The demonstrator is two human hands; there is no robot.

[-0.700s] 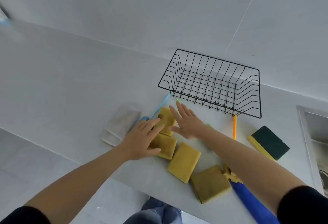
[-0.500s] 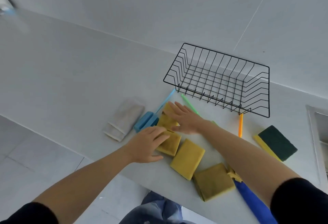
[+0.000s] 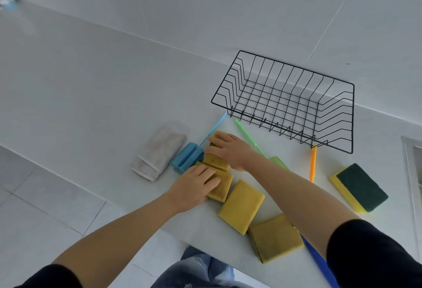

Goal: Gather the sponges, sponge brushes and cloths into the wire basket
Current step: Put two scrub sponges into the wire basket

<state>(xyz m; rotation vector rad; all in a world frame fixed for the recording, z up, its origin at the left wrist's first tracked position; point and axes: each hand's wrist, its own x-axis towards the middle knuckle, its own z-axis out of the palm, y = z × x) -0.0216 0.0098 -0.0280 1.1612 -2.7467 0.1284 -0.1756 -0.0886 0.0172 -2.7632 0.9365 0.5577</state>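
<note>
An empty black wire basket [image 3: 335, 141] stands at the back of the white counter. In front of it lie several folded yellow cloths. My left hand [image 3: 194, 187] presses down on one yellow cloth [image 3: 222, 188], fingers curled over its top. My right hand [image 3: 228, 148] grips the yellow cloth behind it [image 3: 217, 162], next to a blue sponge brush [image 3: 187, 158]. Two more yellow cloths [image 3: 242, 205] [image 3: 275, 237] lie nearer me. A green sponge brush [image 3: 247, 136] and an orange one [image 3: 312, 164] lie partly under my right arm. A yellow-green sponge [image 3: 360, 186] sits at the right.
A grey folded cloth [image 3: 159, 150] lies left of the blue brush. A blue object [image 3: 319, 262] sticks out under my right arm at the counter's front edge. A steel sink rim [image 3: 411, 173] is at the far right. The wall rises right behind the basket.
Both hands have come down from open, hovering poses onto the two yellow cloths farthest from me, and their fingers have closed over them. The view has shifted slightly.
</note>
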